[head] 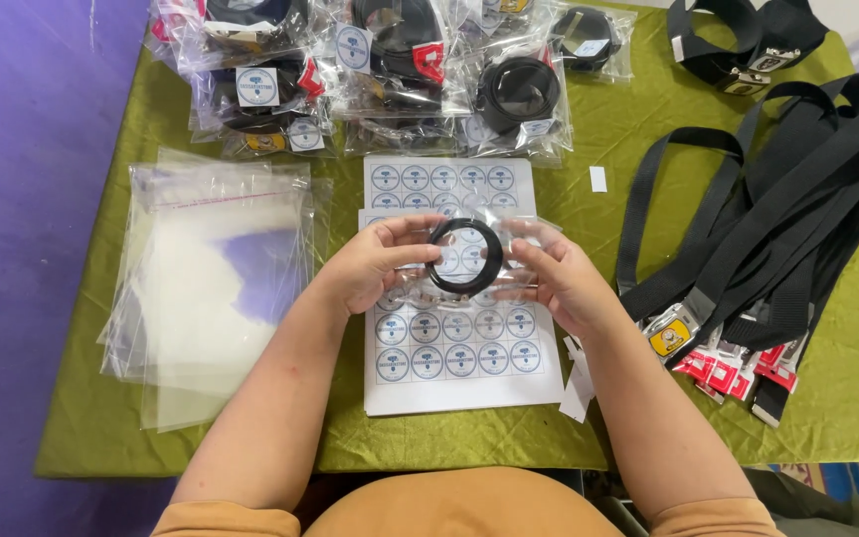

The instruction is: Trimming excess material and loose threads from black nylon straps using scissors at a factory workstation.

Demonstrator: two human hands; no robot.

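Your left hand (370, 267) and right hand (557, 278) pinch a clear bag (509, 239) around a coiled black belt (465, 256), above the sticker sheet (454, 343); likely light, springy inside slippery plastic, so grip the bag's edges

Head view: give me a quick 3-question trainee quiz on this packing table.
1. True or false: the coiled black belt is held by both the left hand and the right hand.
2. What lies under the hands? A) sheets of round stickers B) a tray
3. On which side of the person is the stack of empty clear bags?

Key: 1 true; 2 A; 3 left.
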